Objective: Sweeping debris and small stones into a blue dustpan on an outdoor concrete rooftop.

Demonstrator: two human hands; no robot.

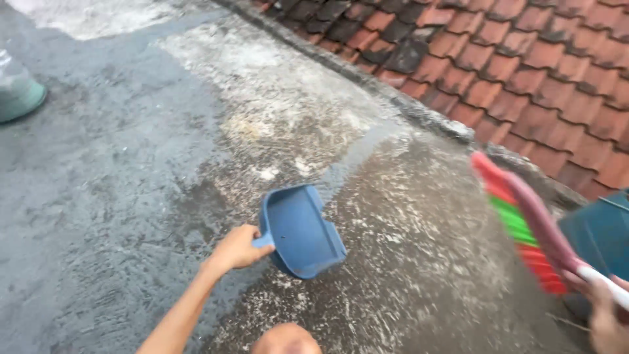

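A person's left hand [237, 249] grips the short handle of a blue plastic dustpan [300, 231], fingers wrapped tight around it, the bare forearm reaching up from the bottom of the frame. The dustpan is held low over a wet, grey concrete roof [131, 196], its open mouth turned up and to the left, and its tray looks bare inside. It sits near the middle of the view, just where the darker damp concrete meets a paler patch strewn with whitish specks and grit.

At the right edge, the right hand [606, 318] is closed around the white handle of a broom [524, 223], whose pink head carries red and green bristles blurred by motion. The broom is tilted, its bristles pointing down and left, well apart from the dustpan. Behind the broom stands part of a dark teal bin [599, 233], cut off by the frame.

A raised concrete curb [393, 98] runs diagonally across the upper part of the scene, and beyond it lie rows of weathered reddish-brown roof tiles [524, 59], several darkened with grime. At the far left edge, a green-based container [19, 92] rests on the concrete. A rounded, skin-coloured shape, probably a knee [286, 339], shows at the bottom centre.
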